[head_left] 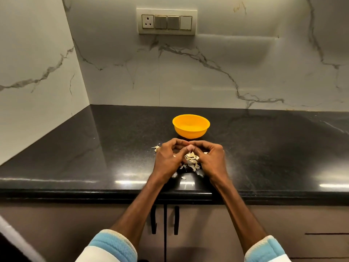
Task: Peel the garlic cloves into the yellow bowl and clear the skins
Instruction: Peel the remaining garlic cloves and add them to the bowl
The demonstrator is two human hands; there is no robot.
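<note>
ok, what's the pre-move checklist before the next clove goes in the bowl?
1. Yellow bowl upright, just beyond the hands: ok.
2. Counter between hands and bowl free of things: ok.
3. Clove held between left hand and right hand: cannot tell, curled fingers hide it.
4. Skins in one pile: not ok, stray bits lie left of the left hand, more near the counter edge.
5. Cloves already in the bowl: cannot tell.

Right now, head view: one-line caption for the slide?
Left hand and right hand meet over a pile of garlic skins on the black counter, just before the yellow bowl.
</note>
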